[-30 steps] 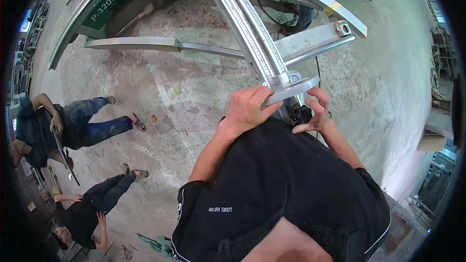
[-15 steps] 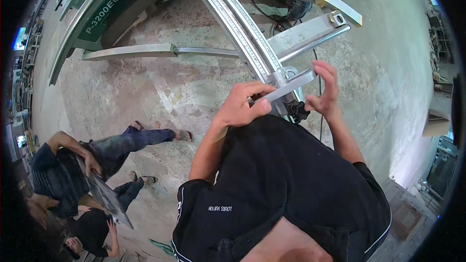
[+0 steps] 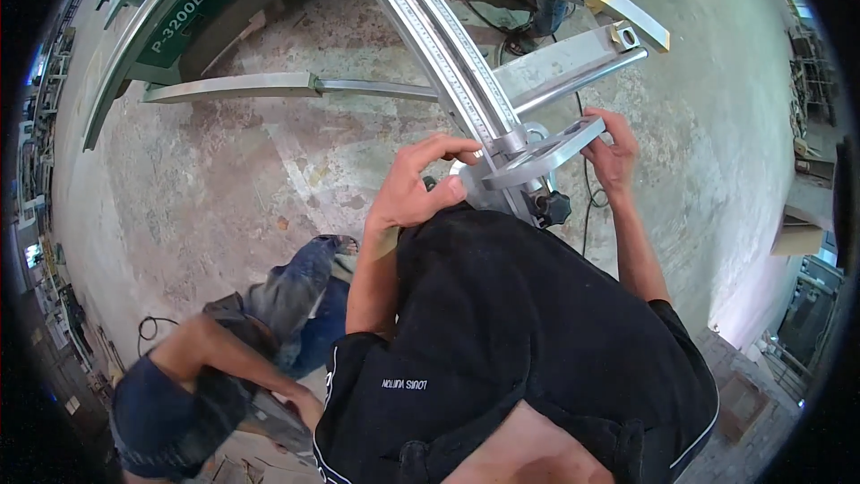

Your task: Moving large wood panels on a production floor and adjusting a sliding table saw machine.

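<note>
A flat grey metal bar [image 3: 542,161] lies crosswise over the near end of a long aluminium rail [image 3: 448,49] with graduated scales along it. My right hand [image 3: 614,154] grips the bar's right end between thumb and fingers. Left of the bar, my left hand [image 3: 417,184] holds nothing, its thumb and fingers apart and its fingertips close to the rail. Under the bar sits a black star-shaped knob [image 3: 554,207]. Part of the rail's end is hidden beneath the bar.
Across the back stand a green machine body [image 3: 184,27] and a metal cross beam [image 3: 233,88]. A bright round bar [image 3: 582,81] runs to the right of the rail. Another person [image 3: 215,358] bends low at my left, holding a flat panel. Black cables [image 3: 587,206] trail on the floor.
My left hand has come off the bar and shifted left. My right hand has closed on the bar's right end, and the bar has moved right. The other person has come closer and bent down.
</note>
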### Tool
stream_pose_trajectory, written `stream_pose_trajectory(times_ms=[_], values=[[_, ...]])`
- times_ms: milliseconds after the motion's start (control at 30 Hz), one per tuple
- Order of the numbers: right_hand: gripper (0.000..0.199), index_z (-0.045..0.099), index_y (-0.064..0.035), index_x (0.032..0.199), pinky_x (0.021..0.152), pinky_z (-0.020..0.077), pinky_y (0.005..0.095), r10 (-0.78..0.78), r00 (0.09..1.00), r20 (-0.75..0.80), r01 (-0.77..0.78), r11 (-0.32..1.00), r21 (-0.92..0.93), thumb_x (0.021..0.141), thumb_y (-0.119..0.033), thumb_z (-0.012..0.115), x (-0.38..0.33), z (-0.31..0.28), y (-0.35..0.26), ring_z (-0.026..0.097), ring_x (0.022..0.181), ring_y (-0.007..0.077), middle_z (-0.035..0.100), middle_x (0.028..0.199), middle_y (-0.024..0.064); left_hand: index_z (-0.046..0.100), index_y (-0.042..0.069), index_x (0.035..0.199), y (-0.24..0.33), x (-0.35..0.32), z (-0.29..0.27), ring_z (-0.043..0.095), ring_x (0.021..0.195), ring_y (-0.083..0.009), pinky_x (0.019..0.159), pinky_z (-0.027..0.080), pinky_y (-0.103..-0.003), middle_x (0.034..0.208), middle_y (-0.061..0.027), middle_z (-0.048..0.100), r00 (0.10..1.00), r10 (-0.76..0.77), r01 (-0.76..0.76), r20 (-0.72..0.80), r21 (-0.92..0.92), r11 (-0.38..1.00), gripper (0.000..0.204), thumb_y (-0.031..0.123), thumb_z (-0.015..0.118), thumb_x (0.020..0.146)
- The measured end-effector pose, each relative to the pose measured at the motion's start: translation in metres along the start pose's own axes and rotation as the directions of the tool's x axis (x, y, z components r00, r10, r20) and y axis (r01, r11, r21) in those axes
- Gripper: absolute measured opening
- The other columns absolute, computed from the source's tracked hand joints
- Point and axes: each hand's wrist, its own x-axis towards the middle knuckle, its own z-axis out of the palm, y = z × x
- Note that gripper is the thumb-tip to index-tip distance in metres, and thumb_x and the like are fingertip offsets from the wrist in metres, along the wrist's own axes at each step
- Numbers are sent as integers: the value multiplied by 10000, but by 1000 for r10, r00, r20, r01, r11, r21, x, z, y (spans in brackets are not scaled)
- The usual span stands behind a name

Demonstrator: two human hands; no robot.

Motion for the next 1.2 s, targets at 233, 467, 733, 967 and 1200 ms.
stream_pose_trajectory(times_ms=[233, 467, 733, 967, 1200], values=[[467, 617, -93, 1087, 725, 487, 335, -231, 973, 0, 228, 962, -151, 644, 48, 665, 13, -6, -11, 600, 855, 249, 623, 959, 95, 560, -25, 1178, -9, -6, -14, 594, 951, -203, 883, 436, -330, 973, -117, 637, 992, -79, 73, -101, -68, 995, 636, 490, 604, 808], [432, 616, -68, 1091, 742, 499, 335, -8, 985, 171, 34, 988, -154, 671, -3, 692, 3, -2, 31, 643, 865, 233, 657, 934, 112, 545, -32, 1189, -13, -8, -12, 573, 955, -188, 890, 429, -333, 980, -101, 611, 993, -77, 63, -94, -137, 989, 601, 422, 627, 804], [452, 597, -67, 1102, 722, 508, 308, 166, 934, 317, -196, 979, 64, 668, -1, 705, -7, 16, 57, 635, 819, 184, 656, 935, 77, 557, -18, 1172, -25, -20, -1, 587, 930, -181, 868, 441, -323, 957, -89, 628, 982, -165, 148, -89, -166, 975, 548, 390, 631, 814], [379, 615, -58, 1072, 703, 502, 297, 102, 940, 326, -162, 973, 163, 709, -63, 724, -17, 47, 79, 629, 774, 162, 662, 861, 73, 597, -12, 1106, -42, -36, 18, 591, 907, -145, 845, 453, -295, 944, -71, 648, 842, -507, 472, -184, -202, 858, 339, 253, 582, 895], [236, 644, -34, 982, 614, 477, 265, 320, 908, 271, -381, 900, 213, 808, -177, 713, -15, 43, 74, 609, 705, 112, 660, 779, 56, 603, -5, 1113, -62, -49, 23, 589, 904, -127, 850, 447, -277, 951, -70, 652, 708, -658, 630, -256, -193, 752, 290, 200, 560, 913]])
